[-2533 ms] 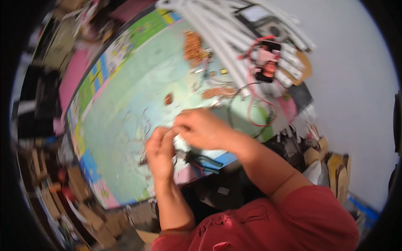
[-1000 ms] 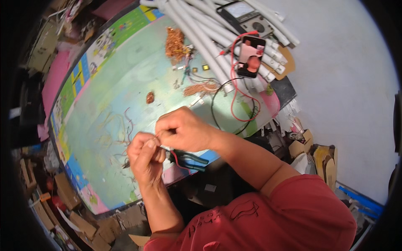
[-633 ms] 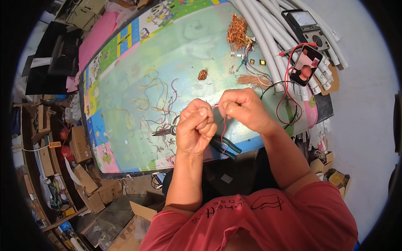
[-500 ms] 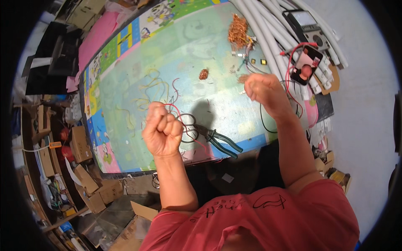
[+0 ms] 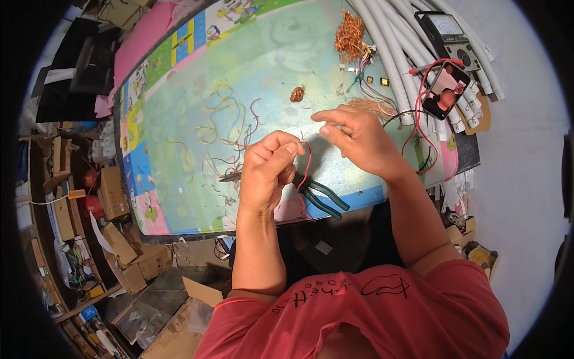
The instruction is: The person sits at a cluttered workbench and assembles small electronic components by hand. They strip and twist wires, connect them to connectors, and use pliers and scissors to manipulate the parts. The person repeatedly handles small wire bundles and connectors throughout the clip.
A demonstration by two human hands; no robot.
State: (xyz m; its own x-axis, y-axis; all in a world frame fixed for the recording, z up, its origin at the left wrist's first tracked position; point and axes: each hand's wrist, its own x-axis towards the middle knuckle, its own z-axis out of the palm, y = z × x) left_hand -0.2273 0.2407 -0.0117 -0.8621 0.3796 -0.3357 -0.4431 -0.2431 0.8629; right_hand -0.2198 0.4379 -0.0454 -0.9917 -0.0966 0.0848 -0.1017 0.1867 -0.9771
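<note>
Nearest us, a pair of pliers with dark green handles [image 5: 330,192] lies on the table [image 5: 173,119] near its front edge. The thin, red-insulated wire [image 5: 310,160] rises past the pliers to our left hand [image 5: 297,147], which pinches its upper end between thumb and fingertips. Our right hand [image 5: 321,122] is beside it, thumb and forefinger parted; we cannot tell whether anything fine lies between them.

We judge the wire light and limp, easily kinked, with little grip at its narrow tip. Take hold close to the end, between finger pads. The hanging length could snag on the pliers; keep it clear of them.

A dark pointed blade [image 5: 230,178] shows left of our left hand, which hides the rest. Beyond lie loose yellow wire offcuts [image 5: 222,122] and a small copper-coloured wire bundle [image 5: 297,94]. At the far right are a larger copper-coloured wire heap [image 5: 350,36], white ribbed tubes [image 5: 391,66], a black smartphone [image 5: 445,91] and a grey-and-black analogue meter [image 5: 452,42].
</note>
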